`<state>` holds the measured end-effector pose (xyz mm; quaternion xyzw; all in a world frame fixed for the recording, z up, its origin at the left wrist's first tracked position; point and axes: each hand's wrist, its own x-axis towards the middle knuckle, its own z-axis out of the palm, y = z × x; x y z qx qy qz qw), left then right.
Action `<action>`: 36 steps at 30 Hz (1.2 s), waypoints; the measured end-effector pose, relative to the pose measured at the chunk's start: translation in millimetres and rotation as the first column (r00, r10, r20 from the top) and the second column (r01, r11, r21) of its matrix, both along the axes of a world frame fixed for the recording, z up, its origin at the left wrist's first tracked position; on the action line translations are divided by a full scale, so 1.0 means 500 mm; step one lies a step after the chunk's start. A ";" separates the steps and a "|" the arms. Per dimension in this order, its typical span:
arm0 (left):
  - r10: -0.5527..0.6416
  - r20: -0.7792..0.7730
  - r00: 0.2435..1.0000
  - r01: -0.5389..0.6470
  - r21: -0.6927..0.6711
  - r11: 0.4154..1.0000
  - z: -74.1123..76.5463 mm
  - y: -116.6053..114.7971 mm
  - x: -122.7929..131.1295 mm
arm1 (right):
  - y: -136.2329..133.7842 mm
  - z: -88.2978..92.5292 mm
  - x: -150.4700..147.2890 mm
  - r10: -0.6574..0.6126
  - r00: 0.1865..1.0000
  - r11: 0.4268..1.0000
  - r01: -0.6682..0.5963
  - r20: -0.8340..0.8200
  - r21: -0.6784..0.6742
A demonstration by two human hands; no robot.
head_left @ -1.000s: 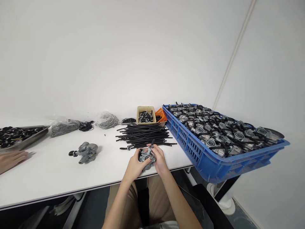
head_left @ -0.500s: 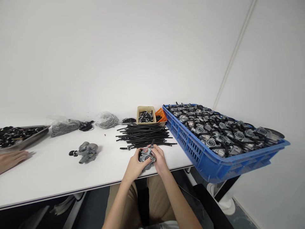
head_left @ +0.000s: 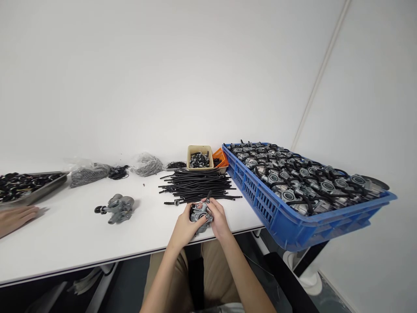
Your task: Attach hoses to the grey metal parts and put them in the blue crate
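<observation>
Near the table's front edge, a grey metal carburetor point(head_left: 201, 214) is held between both my hands. My left hand point(head_left: 184, 227) wraps its left side, the thumb lying across the front. My right hand point(head_left: 219, 217) grips the right side, with fingertips by a short black tube point(head_left: 208, 195) that sticks up from the top. How that tube is fixed is hidden by the fingers. Just behind my hands lies a pile of black rubber hoses point(head_left: 195, 184). A small ring-shaped part point(head_left: 176, 202) sits at the pile's front left.
A blue crate point(head_left: 260, 198) packed with carburetors and hoses stands on the right. Behind the hoses are a cream bin point(head_left: 200, 148) and an orange basket point(head_left: 221, 155). Leftward are another carburetor point(head_left: 119, 208), bags of small parts point(head_left: 146, 164), a metal tray point(head_left: 35, 195) and another person's hand point(head_left: 19, 216).
</observation>
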<state>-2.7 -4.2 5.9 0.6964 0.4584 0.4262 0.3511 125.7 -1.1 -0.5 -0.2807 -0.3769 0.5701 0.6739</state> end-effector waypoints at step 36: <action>0.008 0.000 1.000 -0.008 -0.012 1.000 0.000 0.001 0.000 | 0.004 -0.006 0.000 -0.010 1.000 1.000 0.010 -0.002 -0.003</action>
